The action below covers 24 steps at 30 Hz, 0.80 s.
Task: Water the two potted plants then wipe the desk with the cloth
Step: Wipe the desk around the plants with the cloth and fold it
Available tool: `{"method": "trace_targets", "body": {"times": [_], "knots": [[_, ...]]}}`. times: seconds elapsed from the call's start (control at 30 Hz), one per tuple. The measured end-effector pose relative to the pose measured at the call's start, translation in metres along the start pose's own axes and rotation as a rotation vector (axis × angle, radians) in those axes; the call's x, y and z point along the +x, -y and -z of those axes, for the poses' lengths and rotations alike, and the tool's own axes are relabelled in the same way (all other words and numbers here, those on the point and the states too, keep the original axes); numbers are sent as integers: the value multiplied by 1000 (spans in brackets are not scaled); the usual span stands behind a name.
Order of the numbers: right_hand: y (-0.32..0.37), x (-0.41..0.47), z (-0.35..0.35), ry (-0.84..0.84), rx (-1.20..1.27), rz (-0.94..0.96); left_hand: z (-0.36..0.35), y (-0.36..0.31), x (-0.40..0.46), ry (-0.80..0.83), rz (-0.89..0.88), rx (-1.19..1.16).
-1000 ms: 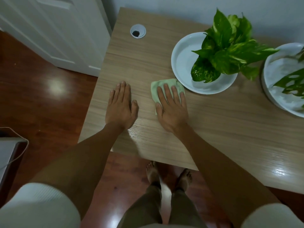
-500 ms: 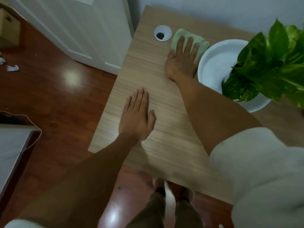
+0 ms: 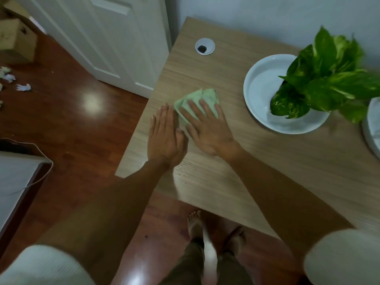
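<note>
My right hand (image 3: pixel 207 128) presses flat on a pale green cloth (image 3: pixel 202 97) on the wooden desk (image 3: pixel 267 161), near its left edge. My left hand (image 3: pixel 165 136) lies flat on the desk right beside it, fingers together, holding nothing. A leafy green plant (image 3: pixel 324 79) stands in a white saucer (image 3: pixel 259 87) at the right. The rim of a second white saucer (image 3: pixel 372 124) shows at the right frame edge; its plant is out of view.
A round cable grommet (image 3: pixel 205 46) sits near the desk's back left corner. A white door (image 3: pixel 115 38) and a dark wooden floor (image 3: pixel 72 120) lie to the left, with paper scraps (image 3: pixel 23 87) and a cardboard box (image 3: pixel 16 36). My bare feet (image 3: pixel 195 225) stand under the desk's front edge.
My right hand has pulled the cloth back from the far corner by the grommet to beside my left hand. The left hand stayed flat on the desk.
</note>
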State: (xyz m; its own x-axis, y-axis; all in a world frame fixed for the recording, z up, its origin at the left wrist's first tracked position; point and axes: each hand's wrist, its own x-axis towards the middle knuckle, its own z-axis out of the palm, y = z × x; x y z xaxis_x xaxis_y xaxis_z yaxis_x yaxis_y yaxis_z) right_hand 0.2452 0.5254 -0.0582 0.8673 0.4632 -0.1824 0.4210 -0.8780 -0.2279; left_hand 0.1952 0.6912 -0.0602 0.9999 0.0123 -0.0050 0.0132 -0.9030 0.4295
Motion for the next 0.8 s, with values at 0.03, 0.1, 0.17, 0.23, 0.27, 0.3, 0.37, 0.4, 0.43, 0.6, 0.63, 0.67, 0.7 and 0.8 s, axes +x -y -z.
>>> {"method": "trace_targets", "body": {"times": [0.03, 0.1, 0.17, 0.23, 0.27, 0.3, 0.37, 0.4, 0.43, 0.6, 0.63, 0.67, 0.7, 0.8], "knots": [[-3, -24, -3, 15, 0, 25, 3, 4, -5, 6, 25, 22], [-11, -62, -8, 48, -4, 2, 9, 19, -18, 27, 46, 69], [-21, -74, -8, 47, -15, -85, 10, 35, -32, 47, 38, 106], [-22, -53, -1, 13, 17, -203, 9, 50, -45, 50, 35, 136], [-20, -33, 4, -7, 47, -270, 8, 55, -50, 43, 39, 143], [-18, -10, 10, -22, 86, -330, 7, 58, -53, 36, 38, 147], [-8, 39, 18, -22, 140, -385, 5, 64, -55, 24, 24, 144], [0, 57, 19, -20, 135, -372, 5, 63, -55, 15, 14, 142], [12, 69, 17, -18, 110, -334, 5, 63, -53, 7, 12, 135], [71, 29, -11, -25, -24, -7, 9, 62, -55, -6, 18, 86], [74, 4, -16, -32, -33, 44, 10, 63, -55, -10, 8, 71], [72, -24, -19, -27, -40, 95, 11, 63, -55, -7, 2, 62], [65, -53, -24, -27, -54, 141, 12, 63, -56, -1, -3, 66], [19, -122, -36, -64, -112, 134, 13, 63, -56, 8, -8, 95]]}}
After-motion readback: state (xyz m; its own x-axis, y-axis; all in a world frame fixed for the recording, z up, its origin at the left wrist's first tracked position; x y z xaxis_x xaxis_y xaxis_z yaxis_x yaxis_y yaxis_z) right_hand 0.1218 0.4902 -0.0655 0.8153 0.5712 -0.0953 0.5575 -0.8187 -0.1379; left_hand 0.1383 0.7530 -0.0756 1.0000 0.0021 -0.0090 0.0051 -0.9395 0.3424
